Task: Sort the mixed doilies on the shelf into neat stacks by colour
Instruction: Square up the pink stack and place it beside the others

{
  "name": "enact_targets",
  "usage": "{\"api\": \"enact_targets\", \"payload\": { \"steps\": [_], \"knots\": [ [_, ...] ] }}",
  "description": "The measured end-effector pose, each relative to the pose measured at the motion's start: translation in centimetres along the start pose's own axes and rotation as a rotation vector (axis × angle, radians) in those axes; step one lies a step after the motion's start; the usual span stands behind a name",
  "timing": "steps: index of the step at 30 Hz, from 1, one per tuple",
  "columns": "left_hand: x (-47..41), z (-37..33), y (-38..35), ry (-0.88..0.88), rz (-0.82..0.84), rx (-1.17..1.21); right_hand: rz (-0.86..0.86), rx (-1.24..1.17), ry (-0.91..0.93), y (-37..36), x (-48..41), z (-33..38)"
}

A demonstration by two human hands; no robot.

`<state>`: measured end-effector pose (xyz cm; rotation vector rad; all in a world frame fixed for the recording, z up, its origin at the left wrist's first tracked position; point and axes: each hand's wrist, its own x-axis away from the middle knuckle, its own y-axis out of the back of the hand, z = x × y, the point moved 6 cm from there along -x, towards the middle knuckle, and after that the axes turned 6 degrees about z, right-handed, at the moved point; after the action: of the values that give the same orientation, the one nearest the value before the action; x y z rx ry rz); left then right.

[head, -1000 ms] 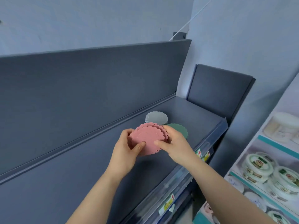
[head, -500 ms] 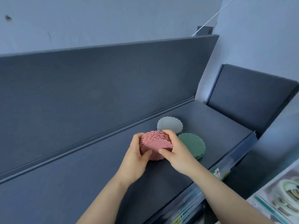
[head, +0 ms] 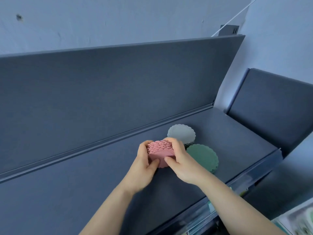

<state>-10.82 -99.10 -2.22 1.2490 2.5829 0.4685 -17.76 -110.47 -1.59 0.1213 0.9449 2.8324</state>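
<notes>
While grey stack [head: 181, 134] and green stack [head: 202, 156] sit sorted on the shelf [head: 84, 192], both hands, left [head: 142, 168] and right [head: 182, 160], clamp the pink stack [head: 160, 152], seemingly last to set down.

Shop aisle — dark metal display shelf [head: 220, 133], price-label strip [head: 237, 189] on front edge, packaged goods [head: 301, 223] lower right.

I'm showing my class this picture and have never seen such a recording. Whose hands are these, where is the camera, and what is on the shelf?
There is no machine here: a person works with bare hands, and the camera sits on their head, looking forward and down. The left hand and right hand together grip a pink stack of scalloped doilies, tilted so its edges show. On the dark shelf beside them lie a grey stack nearer the back panel and a green stack nearer the front edge.
</notes>
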Motion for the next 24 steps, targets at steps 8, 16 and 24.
{"api": "enact_targets", "payload": {
  "steps": [8, 16, 24],
  "knots": [
    [0.1, 0.7, 0.2, 0.126, -0.032, 0.404, 0.025, -0.205, -0.078, 0.0, -0.4, -0.5],
    [-0.4, 0.7, 0.0, 0.186, -0.277, 0.517, -0.392, -0.675, -0.202, -0.6, -1.5, 0.1],
    [-0.7, 0.4, 0.3, 0.148, -0.290, 0.374, -0.400, -0.668, -0.226, -1.1, -1.7, -0.5]
  ]
}}
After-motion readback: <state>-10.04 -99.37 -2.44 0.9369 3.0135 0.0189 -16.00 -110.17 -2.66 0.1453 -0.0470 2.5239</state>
